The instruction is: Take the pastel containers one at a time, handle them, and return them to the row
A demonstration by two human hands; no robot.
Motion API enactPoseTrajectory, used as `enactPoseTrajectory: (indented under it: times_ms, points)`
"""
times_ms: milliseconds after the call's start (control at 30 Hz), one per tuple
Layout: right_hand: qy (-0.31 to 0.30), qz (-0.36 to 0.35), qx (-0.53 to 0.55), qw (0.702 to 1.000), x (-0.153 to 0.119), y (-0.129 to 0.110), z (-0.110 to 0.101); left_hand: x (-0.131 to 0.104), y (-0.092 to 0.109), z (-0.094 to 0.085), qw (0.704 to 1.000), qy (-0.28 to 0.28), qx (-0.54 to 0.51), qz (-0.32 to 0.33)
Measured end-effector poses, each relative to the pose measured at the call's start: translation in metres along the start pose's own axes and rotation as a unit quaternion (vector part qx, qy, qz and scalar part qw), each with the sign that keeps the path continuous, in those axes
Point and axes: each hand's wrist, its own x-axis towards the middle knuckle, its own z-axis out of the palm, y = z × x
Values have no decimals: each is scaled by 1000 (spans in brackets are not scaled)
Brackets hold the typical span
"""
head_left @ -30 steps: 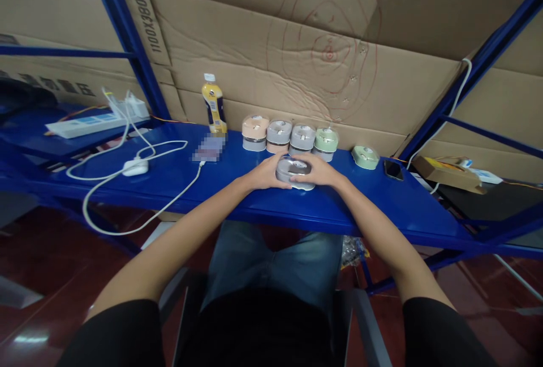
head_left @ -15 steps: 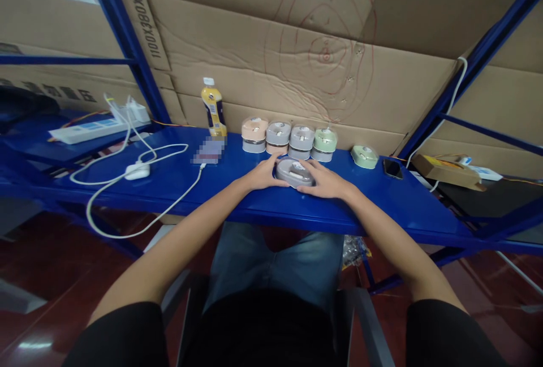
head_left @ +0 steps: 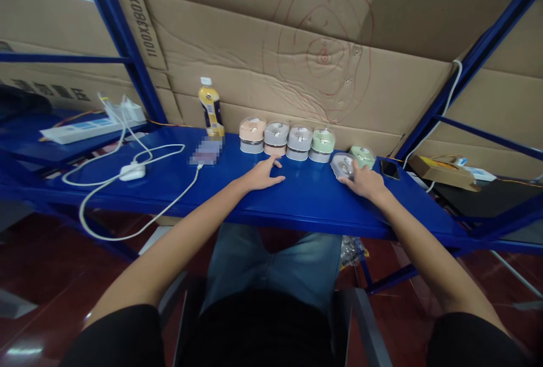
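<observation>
My right hand (head_left: 365,181) grips a grey oval container (head_left: 343,165) at the right part of the blue table (head_left: 297,203). Just behind that container is a green one (head_left: 362,156). My left hand (head_left: 263,175) rests with fingers apart and nothing in it, in front of the row of stacked containers. That row has four short stacks: a pink-topped one (head_left: 252,129) at the left, two grey-topped ones (head_left: 276,134) (head_left: 300,138) and a green-topped one (head_left: 323,141) at the right.
A yellow bottle (head_left: 211,108) stands at the back left, with a blurred-out device (head_left: 206,151) before it. White cables and a charger (head_left: 132,171) lie farther left. A dark phone (head_left: 389,169) and an open cardboard box (head_left: 443,173) are at the right.
The grey container has moved from between both hands to the right, beside the green one, with my right hand on it. My left hand has let go and stayed near its place.
</observation>
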Motion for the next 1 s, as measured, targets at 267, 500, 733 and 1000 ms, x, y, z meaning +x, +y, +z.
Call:
enactPoseTrajectory:
  times_ms: [267, 500, 733, 1000]
  points:
    - [95, 25, 33, 995, 41, 1, -6, 1, -1, 0, 1000, -3, -16, 1]
    - [211, -143, 38, 966, 81, -27, -10, 0, -2, 0, 1000, 3, -19, 8]
    - [183, -195, 53, 962, 115, -72, -1, 0, 1, -3, 1000, -13, -10, -11]
    - [239, -203, 95, 945, 83, -52, -7, -1, 2, -1, 998, 23, -51, 3]
